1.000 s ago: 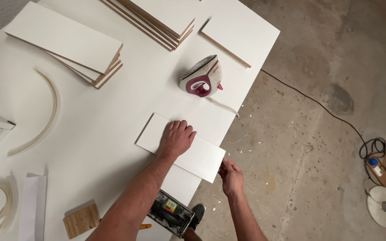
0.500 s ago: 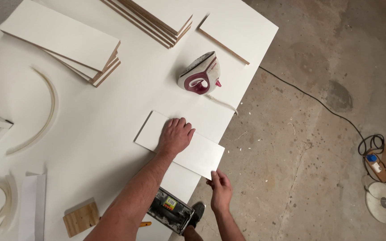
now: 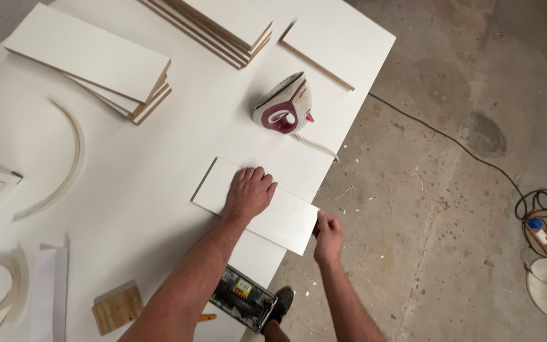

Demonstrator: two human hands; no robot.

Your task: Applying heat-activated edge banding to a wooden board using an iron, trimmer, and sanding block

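A flat white rectangular board panel (image 3: 257, 206) lies just below the white-and-maroon clothes iron (image 3: 283, 104). The left hand (image 3: 249, 193) presses flat, fingers spread, on the panel; the right hand (image 3: 328, 233) pinches its end edge.

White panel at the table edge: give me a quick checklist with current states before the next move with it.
1. Left hand flat on the white panel, pinning it: ok.
2. Right hand at the panel's end by the table edge: ok; exact grip: cannot tell.
3. Panel fully supported: not ok, its right end overhangs the edge.
4. Iron apart from both hands: ok; whether hot: cannot tell.
5. Iron's cord away from the panel: ok.
6. Power tool near the left forearm: not touching, ok.
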